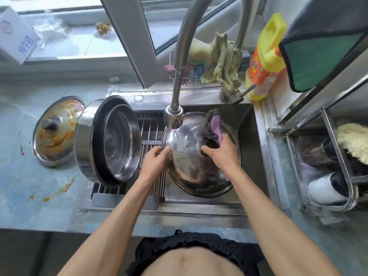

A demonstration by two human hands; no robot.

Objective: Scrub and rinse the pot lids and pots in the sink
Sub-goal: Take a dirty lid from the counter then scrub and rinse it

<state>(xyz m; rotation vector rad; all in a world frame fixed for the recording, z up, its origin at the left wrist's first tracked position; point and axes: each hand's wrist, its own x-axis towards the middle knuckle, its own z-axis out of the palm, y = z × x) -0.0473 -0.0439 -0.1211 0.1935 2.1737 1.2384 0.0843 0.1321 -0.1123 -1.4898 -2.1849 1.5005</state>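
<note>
- Right now the right hand (221,151) grips a purple-handled scrubber (212,126), its wire head lying on the glass lid (191,166) just past the lid's knob; the fingers also curl around that knob.
- Meanwhile the left hand (154,159) pinches the lid's left rim, holding it tilted in the sink (251,136) just under the faucet head (173,116).
- Whether water is running cannot be told.
- Beside the sink, a steel pot (85,140) leans on its side over the drying rack (151,136) with a steel pan (121,142) nested in it.
- Farther left, a second lid (57,132), smeared orange, rests on the counter (29,186), not yet washed by the look of it.
- Risks: the wet lid is held by a rim pinch and the knob only, so it could slip and knock against the sink wall or the faucet head; the wire head might scratch the glass; the leaning pot could slide off the rack if bumped.
- Count: two lids, one pot, one pan, one scrubber, one yellow detergent bottle (264,54) by the tap.
</note>
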